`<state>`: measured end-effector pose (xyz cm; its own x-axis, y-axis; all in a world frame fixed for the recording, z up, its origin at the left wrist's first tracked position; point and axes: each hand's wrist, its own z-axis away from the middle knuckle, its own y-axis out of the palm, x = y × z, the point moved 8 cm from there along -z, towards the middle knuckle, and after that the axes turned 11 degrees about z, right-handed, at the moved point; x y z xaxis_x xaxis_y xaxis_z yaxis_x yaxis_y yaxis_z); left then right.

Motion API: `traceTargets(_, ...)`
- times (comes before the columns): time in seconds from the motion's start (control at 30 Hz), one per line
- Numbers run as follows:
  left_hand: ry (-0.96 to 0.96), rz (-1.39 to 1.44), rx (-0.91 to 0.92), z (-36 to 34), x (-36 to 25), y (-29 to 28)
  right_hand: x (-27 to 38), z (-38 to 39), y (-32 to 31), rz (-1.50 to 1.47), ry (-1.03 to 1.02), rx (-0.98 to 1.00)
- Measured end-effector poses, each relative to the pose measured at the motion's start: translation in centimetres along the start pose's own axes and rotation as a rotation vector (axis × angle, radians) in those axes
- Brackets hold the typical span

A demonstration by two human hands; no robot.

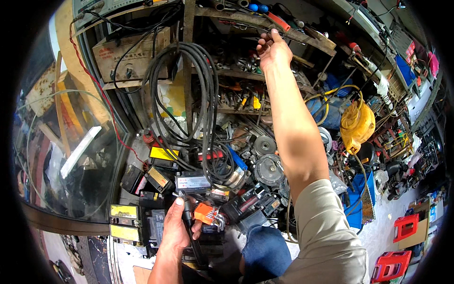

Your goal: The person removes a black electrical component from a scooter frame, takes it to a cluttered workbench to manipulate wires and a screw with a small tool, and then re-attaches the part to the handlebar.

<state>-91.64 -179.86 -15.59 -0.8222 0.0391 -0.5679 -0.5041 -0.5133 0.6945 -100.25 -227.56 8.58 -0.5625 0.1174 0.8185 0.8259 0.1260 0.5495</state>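
At the shelf (227, 15) right of the cable coil (206, 94), your right grip (275, 53) half-curls; its hold I can't tell. Below the coil, your left grip (177, 231) wraps a black tool (187, 217), likely stiff, weighty, best held mid-handle, beside an orange key holder (204, 213).

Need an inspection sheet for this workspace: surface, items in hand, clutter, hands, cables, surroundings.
Surface: upper wooden shelf carries tools, one red-handled.
Job's things: black-handled tool in the left hand; orange hex key holder beside it, apparently held too.
Clutter: batteries and round metal parts crowd the floor area.
Hands: left closed around the black-handled tool; right hand raised at the upper shelf's edge, grip unclear.
Cables: thick black coil hangs in loops; thin red cable runs down at left.
Surroundings: glass pane left; red stools, blue bin right.
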Motion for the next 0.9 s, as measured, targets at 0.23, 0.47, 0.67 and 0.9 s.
traceTargets(0.23, -0.004, 0.008, -0.003, -0.3, 0.5, 0.2, -0.3, 1.1, -0.4, 0.055, -0.081, 0.046)
traceTargets(0.47, 0.02, -0.018, -0.037, -0.1, 0.2, -0.2, 0.1, 0.8, -0.2, 0.075, -0.083, 0.077)
traceTargets(0.67, 0.029, 0.036, 0.02, -0.4, 0.6, 0.2, -1.0, 0.5, -0.6, 0.019, -0.031, 0.117)
traceTargets(0.9, 0.007, 0.057, 0.051, -0.2, 0.7, 0.5, -1.1, 2.1, -0.8, -0.075, 0.009, 0.166)
